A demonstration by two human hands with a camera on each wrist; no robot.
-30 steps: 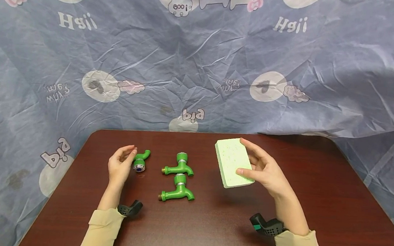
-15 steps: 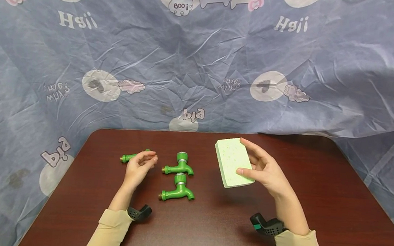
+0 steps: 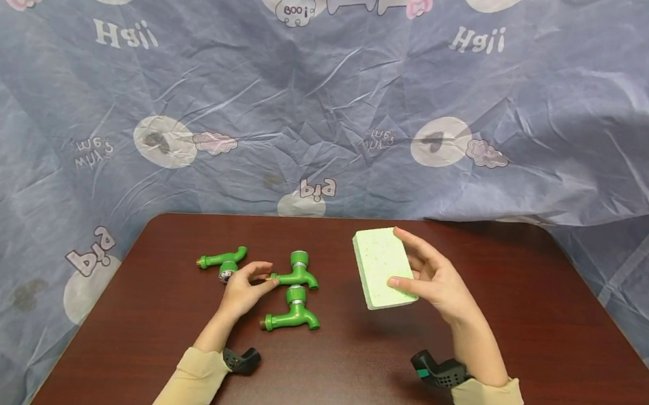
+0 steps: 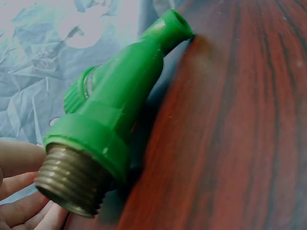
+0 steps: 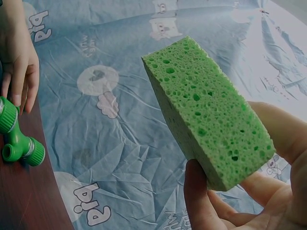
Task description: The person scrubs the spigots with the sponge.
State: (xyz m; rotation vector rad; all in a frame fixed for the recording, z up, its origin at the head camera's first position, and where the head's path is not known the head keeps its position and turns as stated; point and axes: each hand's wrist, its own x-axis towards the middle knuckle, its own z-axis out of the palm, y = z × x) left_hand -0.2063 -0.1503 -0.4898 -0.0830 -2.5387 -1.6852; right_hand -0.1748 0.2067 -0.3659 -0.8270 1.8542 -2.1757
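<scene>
My right hand (image 3: 434, 281) grips a light green sponge (image 3: 383, 268) by its right side, thumb on the near face. Held up above the table, the sponge shows its porous surface in the right wrist view. My left hand (image 3: 242, 289) reaches to the brass threaded end of the far middle green faucet (image 3: 296, 277), thumb and fingers loosely to either side of it. Just nearer lies a second green faucet (image 3: 292, 317), its threads large in the left wrist view. A third faucet (image 3: 219, 259) lies left of the left hand, knob toward me.
The dark red-brown wooden table (image 3: 354, 381) extends to both sides of the arms. A blue printed cloth (image 3: 334, 99) hangs behind its far edge. Black wrist cameras (image 3: 440, 370) sit on both wrists.
My left hand has moved right from the left faucet to the threaded end of the far middle one, uncovering the left faucet. The right hand and sponge stay in place.
</scene>
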